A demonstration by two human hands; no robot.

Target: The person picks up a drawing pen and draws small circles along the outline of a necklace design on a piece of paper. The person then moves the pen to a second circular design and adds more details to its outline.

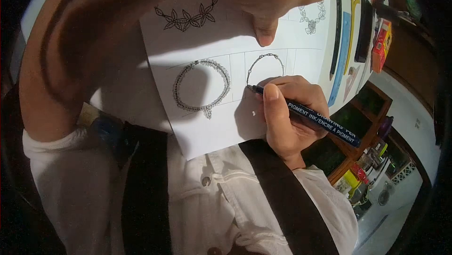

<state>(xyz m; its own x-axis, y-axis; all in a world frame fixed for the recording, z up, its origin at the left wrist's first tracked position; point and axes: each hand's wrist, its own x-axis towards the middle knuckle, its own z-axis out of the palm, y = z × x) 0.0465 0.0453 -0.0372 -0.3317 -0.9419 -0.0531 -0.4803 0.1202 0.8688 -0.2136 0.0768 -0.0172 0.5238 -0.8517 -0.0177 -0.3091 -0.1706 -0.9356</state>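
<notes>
In the head view a sheet of paper (212, 137) with ink drawings of necklaces lies in front of me. My right hand (294, 114) grips a dark blue drawing pen (325, 125), its tip touching the lower left of a partly drawn necklace outline (269, 55). To the left of that is a fuller beaded necklace drawing (202, 85) with a small pendant. My left hand (282, 1) rests across the upper part of the sheet, thumb apart and pointing down; its other fingers are partly hidden. Near it are a leaf-patterned necklace drawing (186, 17) and a flower-pendant one (310, 17).
Right of the paper lie a black pencil (335, 34), a blue ruler (340, 62), a yellow ruler (351, 29), a clear set square (351, 83) and a long black item (363, 29). A red and yellow box (382, 43) stands at the table's edge.
</notes>
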